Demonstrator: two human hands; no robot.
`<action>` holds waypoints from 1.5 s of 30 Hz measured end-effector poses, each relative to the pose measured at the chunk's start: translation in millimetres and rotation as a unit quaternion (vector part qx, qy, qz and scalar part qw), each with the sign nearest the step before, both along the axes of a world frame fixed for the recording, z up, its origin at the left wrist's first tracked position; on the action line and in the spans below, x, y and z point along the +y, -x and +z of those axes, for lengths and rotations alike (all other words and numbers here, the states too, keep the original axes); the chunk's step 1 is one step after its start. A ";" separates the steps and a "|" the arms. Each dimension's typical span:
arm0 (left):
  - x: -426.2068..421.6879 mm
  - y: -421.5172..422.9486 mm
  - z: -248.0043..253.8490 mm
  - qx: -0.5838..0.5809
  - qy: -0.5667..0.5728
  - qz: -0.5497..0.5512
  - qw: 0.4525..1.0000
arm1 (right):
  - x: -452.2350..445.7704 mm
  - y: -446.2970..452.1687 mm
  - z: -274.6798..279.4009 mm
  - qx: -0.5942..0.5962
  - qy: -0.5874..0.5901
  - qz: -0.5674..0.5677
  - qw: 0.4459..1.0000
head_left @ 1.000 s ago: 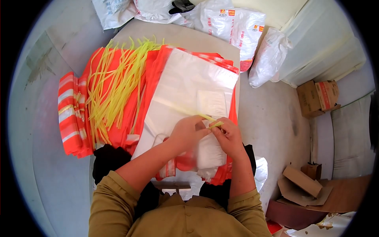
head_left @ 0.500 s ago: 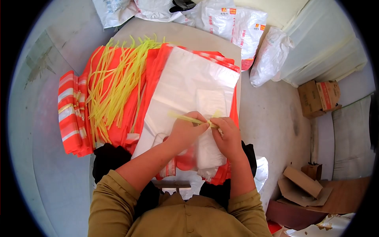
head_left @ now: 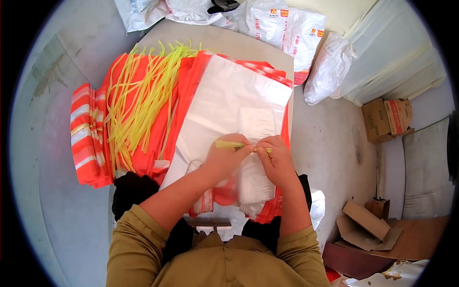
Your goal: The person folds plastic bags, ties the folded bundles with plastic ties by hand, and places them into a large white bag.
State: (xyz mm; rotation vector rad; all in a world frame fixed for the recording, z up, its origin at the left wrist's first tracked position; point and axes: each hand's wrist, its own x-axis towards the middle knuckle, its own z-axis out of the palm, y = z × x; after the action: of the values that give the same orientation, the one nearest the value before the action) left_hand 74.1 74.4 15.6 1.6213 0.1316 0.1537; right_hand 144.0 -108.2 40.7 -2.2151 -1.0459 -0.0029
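Observation:
My left hand [head_left: 228, 155] and my right hand [head_left: 274, 157] meet over a folded bundle of white plastic bags [head_left: 256, 184]. Both are closed, fingertips pinching a yellow strip [head_left: 229, 144] that crosses the bundle's middle. One end of the strip sticks out past my left fingers, a short bit past my right. Where it passes round the bundle is hidden by my fingers. Beneath lies a flat stack of white and red plastic bags [head_left: 215, 95]. Many loose yellow strips [head_left: 138, 105] are spread over red bags to the left.
Folded red-and-white striped bundles [head_left: 85, 136] sit at the table's left edge. White printed sacks [head_left: 301, 38] line the far side of the table [head_left: 191, 36]. Cardboard boxes [head_left: 387, 119] stand on the floor at right, with opened cardboard [head_left: 368, 225] nearer me.
My hands stay over the bundle, with the right wrist turned slightly. The strip's ends have shifted, and the end that stood up by my right hand now lies flat and short.

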 end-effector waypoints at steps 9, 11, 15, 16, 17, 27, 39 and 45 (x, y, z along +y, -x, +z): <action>18.4 2.6 1.5 -0.082 -0.559 -0.043 0.824 | -18.9 2.4 -23.6 -0.029 0.025 -0.146 0.989; 15.1 3.6 2.5 -0.076 -0.595 -0.058 0.798 | -20.6 3.2 -24.4 -0.035 0.031 -0.148 0.988; 14.7 2.5 1.6 -0.069 -0.608 -0.065 0.788 | -20.8 1.1 -21.1 -0.094 0.054 -0.141 0.984; 15.0 2.0 0.9 -0.063 -0.611 -0.066 0.787 | -20.4 0.8 -19.1 -0.115 0.065 -0.137 0.982; 15.1 2.2 0.0 -0.065 -0.611 -0.066 0.787 | -19.9 1.4 -17.5 -0.113 0.070 -0.140 0.981; 15.1 -0.5 -8.1 -0.082 -0.604 -0.067 0.790 | -7.8 6.0 5.8 -0.181 0.109 -0.146 0.966; 24.4 -2.9 -12.4 -0.056 -0.532 -0.057 0.843 | 25.4 4.3 1.2 0.176 0.058 -0.135 0.973; 39.7 -3.4 13.1 0.043 -0.215 -0.100 0.971 | 32.3 16.1 13.3 0.134 0.142 -0.135 0.972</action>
State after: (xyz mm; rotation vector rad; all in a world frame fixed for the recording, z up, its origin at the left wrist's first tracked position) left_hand 77.4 114.1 28.7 2.0629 -0.0018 -0.0503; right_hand 127.9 -75.8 54.0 -2.5126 -0.6235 0.3349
